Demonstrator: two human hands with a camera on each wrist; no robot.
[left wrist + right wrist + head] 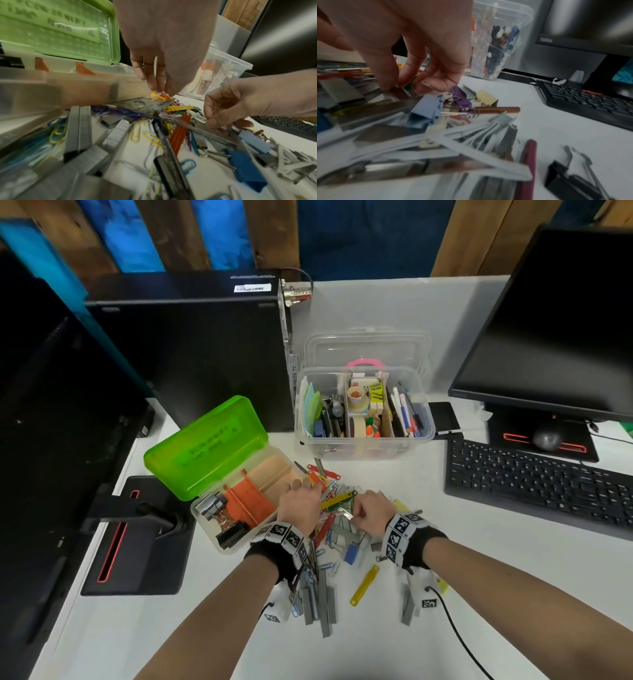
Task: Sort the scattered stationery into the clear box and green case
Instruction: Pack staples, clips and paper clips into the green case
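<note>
The green case (205, 446) lies open at the left; its clear tray (236, 508) holds black binder clips and orange dividers. The clear box (363, 412) stands behind, full of pens, tape and notes. Between them and me lies the stationery pile (337, 529) of paper clips, staple strips, binder clips and plastic fasteners. My left hand (299, 505) (164, 92) reaches down at the pile's far edge beside the case and pinches an orange fastener (165, 96). My right hand (371, 511) (404, 86) is curled over the pile's middle and pinches a small silver metal piece (205, 120).
A black keyboard (534, 484) and a monitor (561, 337) are at the right. A black computer tower (191, 347) stands behind the case, and a monitor base (137, 539) lies at the left. Grey staple strips (318, 601) and a yellow fastener (364, 583) lie nearest me.
</note>
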